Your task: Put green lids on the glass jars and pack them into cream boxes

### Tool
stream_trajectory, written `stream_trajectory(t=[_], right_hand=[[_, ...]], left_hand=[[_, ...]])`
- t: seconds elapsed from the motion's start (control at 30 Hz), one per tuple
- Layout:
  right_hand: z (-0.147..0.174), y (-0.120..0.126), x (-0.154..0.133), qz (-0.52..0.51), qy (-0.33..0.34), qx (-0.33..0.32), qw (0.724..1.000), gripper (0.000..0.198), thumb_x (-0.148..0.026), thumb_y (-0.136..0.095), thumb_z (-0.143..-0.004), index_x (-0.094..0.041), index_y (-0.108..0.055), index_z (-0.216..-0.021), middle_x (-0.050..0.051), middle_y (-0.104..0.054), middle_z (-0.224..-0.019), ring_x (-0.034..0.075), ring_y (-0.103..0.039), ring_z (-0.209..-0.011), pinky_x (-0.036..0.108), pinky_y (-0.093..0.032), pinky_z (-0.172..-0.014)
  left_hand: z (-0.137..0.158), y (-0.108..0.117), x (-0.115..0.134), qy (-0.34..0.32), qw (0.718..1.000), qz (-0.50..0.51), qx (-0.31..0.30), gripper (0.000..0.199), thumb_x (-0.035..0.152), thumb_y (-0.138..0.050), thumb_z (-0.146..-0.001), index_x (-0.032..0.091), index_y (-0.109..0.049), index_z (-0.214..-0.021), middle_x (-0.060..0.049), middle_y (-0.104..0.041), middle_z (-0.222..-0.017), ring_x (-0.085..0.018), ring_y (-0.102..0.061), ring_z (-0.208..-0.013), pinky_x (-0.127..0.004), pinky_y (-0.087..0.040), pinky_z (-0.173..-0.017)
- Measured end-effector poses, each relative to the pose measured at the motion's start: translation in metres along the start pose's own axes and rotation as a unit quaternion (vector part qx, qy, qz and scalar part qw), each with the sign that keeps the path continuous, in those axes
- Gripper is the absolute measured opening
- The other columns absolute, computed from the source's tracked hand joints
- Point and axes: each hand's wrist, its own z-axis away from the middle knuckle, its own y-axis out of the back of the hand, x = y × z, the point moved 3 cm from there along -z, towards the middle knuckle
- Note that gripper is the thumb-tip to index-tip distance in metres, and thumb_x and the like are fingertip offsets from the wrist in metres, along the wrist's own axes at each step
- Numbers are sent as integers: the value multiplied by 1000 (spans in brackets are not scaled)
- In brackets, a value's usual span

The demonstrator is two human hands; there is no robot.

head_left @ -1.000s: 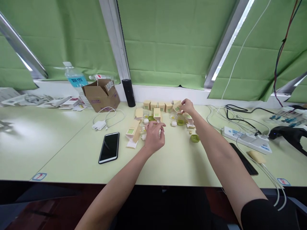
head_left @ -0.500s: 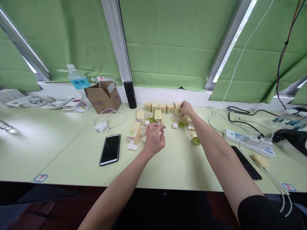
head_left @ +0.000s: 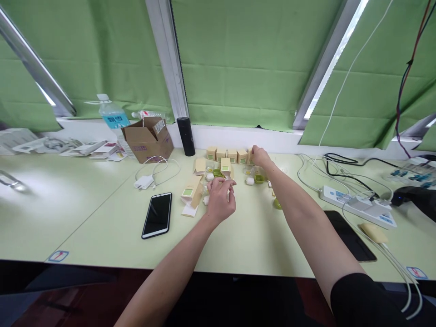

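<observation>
At the right end of a row of small cream cardboard boxes (head_left: 232,156), my right hand (head_left: 260,156) grips one small box (head_left: 250,157), mostly covered by the fingers. My left hand (head_left: 220,200) hovers over the table nearer to me, its fingers loosely curved and apart from the thumb, nothing visible between them. Beside it lies an opened box (head_left: 191,192) with its flap out, and another box (head_left: 225,166) stands just beyond. Small green containers (head_left: 259,179) and a white cylindrical piece (head_left: 250,180) lie between my hands. A green piece (head_left: 277,204) is partly hidden by my right forearm.
A phone (head_left: 157,215) lies left of my hands. Behind it are a white charger (head_left: 144,181), a brown carton (head_left: 149,141) and a black bottle (head_left: 185,136). To the right are a power strip (head_left: 357,205), cables and a dark tablet-like slab (head_left: 347,234).
My right hand has shifted slightly left and lowered, bringing the small box upright against the row's right end. My left hand has stayed nearly still.
</observation>
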Motion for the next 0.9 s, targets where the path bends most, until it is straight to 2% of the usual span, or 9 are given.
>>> stream_trajectory(t=[0.3, 0.57, 0.73, 0.83, 0.9], right_hand=[[-1, -8, -4, -9, 16, 12, 1000, 40, -3, -69, -82, -21, -57, -116, 14, -69, -109, 29, -67, -99, 33, -49, -79], [8, -7, -3, -46, 43, 39, 997, 45, 4, -57, -75, -17, -62, -115, 14, -66, -126, 25, -63, -109, 30, -48, -84], [35, 15, 11, -82, 11, 104, 991, 45, -1, -53, -78, -18, -61, -119, 14, -67, -125, 27, -63, -104, 33, -49, -78], [65, 32, 16, -112, -10, 161, 981, 35, -5, -50, -85, -21, -64, -113, 12, -71, -117, 28, -64, -102, 34, -48, -77], [91, 40, 16, -108, -23, 174, 979, 30, -10, -48, -91, -24, -65, -111, 9, -74, -113, 27, -65, -100, 33, -46, -75]], left_hand=[[0, -1, 2, -7, 1000, -3, -6, 35, 7, -55, -83, 25, -63, -113, -5, -74, -89, -32, -57, -115, -50, -34, -99], [-2, -2, -2, -1, 1000, -15, 0, 33, 7, -56, -83, 24, -63, -110, -5, -74, -89, -32, -59, -114, -49, -35, -99], [-4, -1, -3, 17, 1000, -22, 7, 33, 7, -56, -83, 25, -64, -109, -5, -74, -91, -32, -60, -113, -50, -36, -100], [-6, 3, -4, 32, 999, -14, 24, 32, 6, -56, -83, 26, -64, -107, -5, -75, -94, -32, -60, -113, -50, -36, -102], [-8, 7, -5, 48, 998, -8, 38, 30, 6, -57, -84, 26, -65, -105, -5, -74, -95, -32, -60, -114, -50, -36, -103]])
